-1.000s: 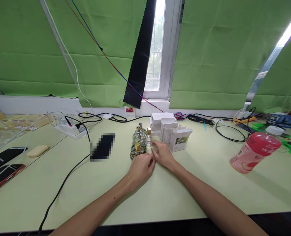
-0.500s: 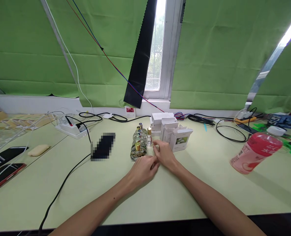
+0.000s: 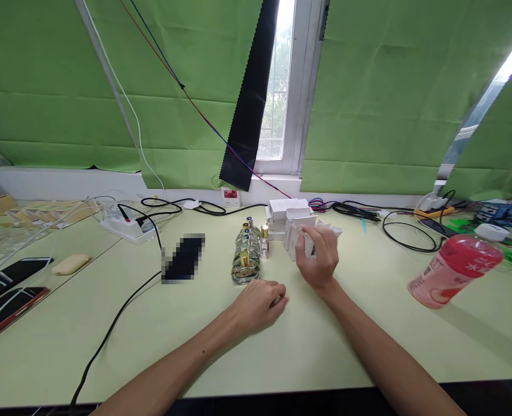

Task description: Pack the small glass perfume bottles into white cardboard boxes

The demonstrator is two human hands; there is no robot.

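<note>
My left hand (image 3: 262,301) rests on the table with its fingers loosely curled, and nothing shows in it. It lies just in front of a row of glass perfume bottles (image 3: 245,271) with gold and silvery caps. Beside that row stands a slim clear vial with a gold cap (image 3: 265,241). My right hand (image 3: 319,259) is raised at the small white cartons (image 3: 291,234), its thumb and bent fingers apart. It partly hides the nearest carton, whose top flaps stick up behind the fingers; whether they touch is unclear.
A pink drink bottle (image 3: 457,268) stands tilted-looking at the right. On the left lie a blurred-out dark phone (image 3: 183,258), a black cable (image 3: 121,309), more phones (image 3: 13,280) and a yellowish case (image 3: 71,264). Cables and a power strip (image 3: 128,226) run along the back.
My right hand has moved right, away from the gold-capped vial and my left hand, to the white cartons. My left hand has shifted slightly right and nearer to me.
</note>
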